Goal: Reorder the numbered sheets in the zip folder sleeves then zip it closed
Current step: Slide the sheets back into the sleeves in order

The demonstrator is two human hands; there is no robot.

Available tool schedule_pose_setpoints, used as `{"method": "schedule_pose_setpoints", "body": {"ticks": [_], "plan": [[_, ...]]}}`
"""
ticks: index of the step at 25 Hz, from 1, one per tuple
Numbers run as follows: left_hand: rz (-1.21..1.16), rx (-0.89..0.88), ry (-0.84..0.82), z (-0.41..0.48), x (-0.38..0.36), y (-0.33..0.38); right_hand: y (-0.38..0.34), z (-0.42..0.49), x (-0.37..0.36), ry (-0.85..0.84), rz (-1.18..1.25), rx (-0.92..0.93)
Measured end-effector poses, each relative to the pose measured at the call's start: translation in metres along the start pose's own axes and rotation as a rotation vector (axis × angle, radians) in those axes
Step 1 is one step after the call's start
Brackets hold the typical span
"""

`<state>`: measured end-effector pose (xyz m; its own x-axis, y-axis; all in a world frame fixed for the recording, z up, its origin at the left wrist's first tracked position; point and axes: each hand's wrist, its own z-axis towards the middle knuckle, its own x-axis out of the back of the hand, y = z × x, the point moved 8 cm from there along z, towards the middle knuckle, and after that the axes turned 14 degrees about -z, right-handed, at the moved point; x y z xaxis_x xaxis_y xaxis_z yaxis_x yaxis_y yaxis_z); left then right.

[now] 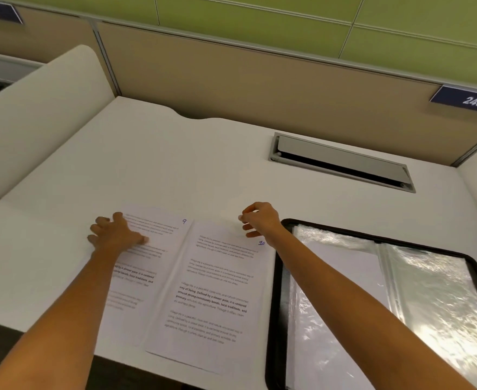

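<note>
Two printed sheets lie side by side on the white desk [175,164]. The sheet marked 9 [152,249] is on the left, and my left hand [116,232] rests flat on its upper left part with fingers spread. Overlapping its right edge is the sheet marked 10 [214,294]; my right hand [259,220] pinches that sheet's top edge with curled fingers. The black zip folder [276,277] lies open at the right, showing clear plastic sleeves [428,299], one with a white sheet inside.
A grey cable hatch [341,161] is set into the desk at the back right. Tan partition panels stand behind, with a number plate reading 248 [468,101]. A curved white divider [34,122] rises on the left. The desk's front edge runs under my forearms.
</note>
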<state>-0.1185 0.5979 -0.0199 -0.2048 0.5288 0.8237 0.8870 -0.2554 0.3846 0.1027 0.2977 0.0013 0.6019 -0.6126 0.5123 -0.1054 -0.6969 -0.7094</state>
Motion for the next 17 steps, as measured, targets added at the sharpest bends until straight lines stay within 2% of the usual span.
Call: {"method": "schedule_pose_setpoints", "body": {"ticks": [7, 10, 13, 17], "plan": [[-0.011, 0.02, -0.015, 0.017, 0.005, -0.013, -0.013, 0.005, -0.024, -0.024, -0.073, 0.001], [-0.1, -0.014, -0.021, 0.023, 0.007, -0.013, -0.015, 0.006, -0.034, -0.041, -0.077, -0.003], [-0.362, -0.092, -0.064, 0.025, 0.01, -0.006, -0.019, 0.005, -0.048, -0.077, -0.053, -0.002], [-0.734, -0.221, -0.268, 0.005, 0.026, 0.028, -0.028, 0.001, -0.068, -0.156, 0.019, 0.006]]}}
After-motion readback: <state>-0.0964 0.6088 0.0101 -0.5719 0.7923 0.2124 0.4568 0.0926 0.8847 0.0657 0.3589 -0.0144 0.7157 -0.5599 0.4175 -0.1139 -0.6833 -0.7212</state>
